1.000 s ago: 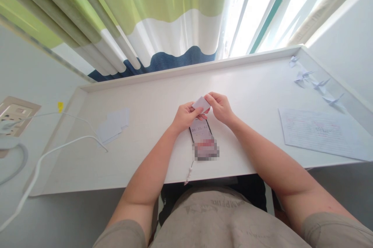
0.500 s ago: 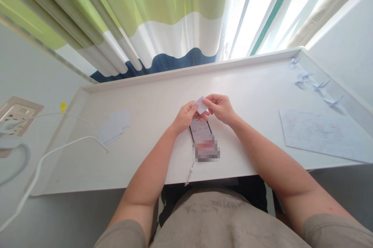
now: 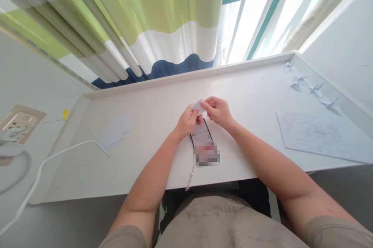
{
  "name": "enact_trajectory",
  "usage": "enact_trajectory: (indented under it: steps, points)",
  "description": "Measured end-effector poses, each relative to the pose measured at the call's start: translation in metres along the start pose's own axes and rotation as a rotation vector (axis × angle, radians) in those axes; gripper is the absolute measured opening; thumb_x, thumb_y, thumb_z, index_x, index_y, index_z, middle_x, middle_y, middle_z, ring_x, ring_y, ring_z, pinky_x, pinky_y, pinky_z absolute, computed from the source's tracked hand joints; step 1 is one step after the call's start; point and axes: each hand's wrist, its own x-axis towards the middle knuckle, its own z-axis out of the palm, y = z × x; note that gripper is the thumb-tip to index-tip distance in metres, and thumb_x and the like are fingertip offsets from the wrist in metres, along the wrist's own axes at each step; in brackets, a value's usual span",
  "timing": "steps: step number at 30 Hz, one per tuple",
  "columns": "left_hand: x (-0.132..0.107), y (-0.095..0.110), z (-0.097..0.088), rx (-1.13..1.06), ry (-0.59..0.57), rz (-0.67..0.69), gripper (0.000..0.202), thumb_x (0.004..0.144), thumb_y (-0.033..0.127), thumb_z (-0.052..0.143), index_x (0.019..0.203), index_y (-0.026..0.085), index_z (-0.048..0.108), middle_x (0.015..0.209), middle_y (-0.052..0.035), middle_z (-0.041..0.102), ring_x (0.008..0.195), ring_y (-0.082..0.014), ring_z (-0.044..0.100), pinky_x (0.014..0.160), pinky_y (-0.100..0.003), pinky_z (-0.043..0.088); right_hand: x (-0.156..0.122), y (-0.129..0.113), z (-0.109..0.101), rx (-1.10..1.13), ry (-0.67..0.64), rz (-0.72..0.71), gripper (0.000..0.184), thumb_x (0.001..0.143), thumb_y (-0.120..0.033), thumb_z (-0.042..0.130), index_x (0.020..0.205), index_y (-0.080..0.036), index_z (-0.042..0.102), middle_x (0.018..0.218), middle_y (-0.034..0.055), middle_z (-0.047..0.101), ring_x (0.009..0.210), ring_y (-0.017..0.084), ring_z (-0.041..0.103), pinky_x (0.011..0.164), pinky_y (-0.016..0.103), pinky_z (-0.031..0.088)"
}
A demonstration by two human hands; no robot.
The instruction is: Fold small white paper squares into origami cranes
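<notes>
A small piece of folded white paper point(image 3: 197, 106) is held up between my two hands, above the far end of a phone. My left hand point(image 3: 188, 119) grips it from the left, thumb on its face and fingers behind. On the other side, my right hand point(image 3: 217, 109) pinches its right edge between thumb and fingertips. The phone point(image 3: 201, 136) lies on the white desk with a running-time display, its near part blurred out. A beaded strap point(image 3: 190, 181) trails from it toward the desk's front edge.
Several folded paper cranes point(image 3: 315, 88) stand at the far right, with a written sheet point(image 3: 319, 133) nearer. Loose white paper squares point(image 3: 115, 133) lie on the left beside a white cable point(image 3: 72, 146). A raised rim point(image 3: 151, 82) borders the desk below the curtain point(image 3: 163, 7).
The paper has turned slightly and my right hand's fingers have shifted along its edge. My left fingers have curled in more beneath it. The whole view has tilted a little.
</notes>
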Motion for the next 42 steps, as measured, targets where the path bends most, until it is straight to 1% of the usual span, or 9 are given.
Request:
enact_trajectory:
  steps: [3,6,12,14,17,20,24,31,42]
  points:
    - [0.001,-0.005,-0.006,0.406,0.145,0.143,0.033,0.113,0.041,0.041,0.118,0.019,0.066,0.076,-0.0016,0.067,0.066,-0.016,0.063,0.067,-0.03,0.052,-0.002,-0.001,0.003,-0.106,0.143,-0.059,0.055,0.08,-0.073,0.081,0.069,-0.024,0.057,0.049,-0.0069,0.048,0.047,0.011,0.043,0.049,0.028,0.038]
    - [0.002,-0.008,-0.01,0.676,0.207,0.313,0.039,0.11,0.033,0.045,0.14,0.021,0.067,0.094,-0.0073,0.074,0.085,-0.0203,0.068,0.078,-0.032,0.055,-0.005,-0.004,0.007,-0.036,-0.004,-0.056,0.052,0.085,-0.072,0.076,0.076,-0.022,0.064,0.065,-0.0008,0.065,0.058,0.015,0.059,0.059,0.03,0.05]
    - [0.001,-0.01,-0.003,0.527,0.231,0.458,0.052,0.107,0.033,0.052,0.158,0.024,0.053,0.134,-0.0143,0.07,0.117,-0.0232,0.067,0.091,-0.035,0.061,-0.005,0.0,0.009,0.022,-0.068,-0.141,0.041,0.091,-0.063,0.071,0.084,-0.023,0.069,0.083,0.0024,0.074,0.082,0.02,0.069,0.08,0.037,0.058]
    - [0.002,-0.012,-0.004,0.33,0.28,0.4,0.057,0.104,0.04,0.059,0.159,0.024,0.049,0.135,-0.0144,0.07,0.114,-0.022,0.071,0.088,-0.033,0.062,-0.003,0.002,0.006,0.033,-0.087,-0.117,0.038,0.091,-0.06,0.07,0.082,-0.023,0.069,0.077,0.0017,0.073,0.077,0.019,0.069,0.077,0.036,0.058]
    - [0.007,-0.012,-0.007,0.059,0.331,0.233,0.059,0.099,0.051,0.068,0.149,0.022,0.055,0.108,-0.0082,0.075,0.088,-0.0165,0.075,0.076,-0.028,0.062,-0.002,0.004,0.001,0.084,-0.176,-0.061,0.038,0.091,-0.058,0.07,0.08,-0.022,0.068,0.065,-0.0002,0.068,0.058,0.016,0.063,0.064,0.034,0.055]
    - [0.011,-0.01,-0.008,-0.112,0.296,0.106,0.052,0.089,0.059,0.079,0.118,0.018,0.069,0.088,-0.0029,0.073,0.067,-0.0128,0.071,0.063,-0.025,0.058,-0.002,0.003,0.0,0.105,-0.232,-0.019,0.043,0.09,-0.063,0.072,0.081,-0.021,0.069,0.058,-0.0014,0.066,0.049,0.014,0.058,0.056,0.032,0.051]
    - [0.011,-0.004,-0.006,-0.197,0.284,0.019,0.05,0.079,0.062,0.087,0.088,0.016,0.069,0.077,-0.0016,0.074,0.06,-0.0114,0.067,0.06,-0.026,0.058,-0.002,0.001,0.001,0.056,-0.182,-0.025,0.059,0.086,-0.077,0.071,0.07,-0.021,0.064,0.055,0.0001,0.063,0.051,0.014,0.058,0.053,0.03,0.049]
    - [0.005,0.004,-0.001,-0.172,0.174,-0.053,0.05,0.087,0.065,0.079,0.083,0.015,0.071,0.068,-0.0015,0.07,0.061,-0.0149,0.072,0.058,-0.026,0.056,0.0,0.001,0.004,0.071,-0.095,0.077,0.066,0.076,-0.087,0.072,0.08,-0.021,0.065,0.044,-0.0046,0.055,0.034,0.01,0.043,0.036,0.026,0.031]
    - [0.003,0.013,0.001,-0.269,0.046,-0.165,0.055,0.076,0.064,0.09,0.088,0.014,0.072,0.084,-0.0114,0.082,0.065,-0.0182,0.077,0.058,-0.026,0.054,0.0,-0.003,0.003,0.054,-0.008,0.024,0.068,0.073,-0.089,0.073,0.072,-0.021,0.061,0.045,-0.0045,0.054,0.039,0.009,0.042,0.04,0.025,0.034]
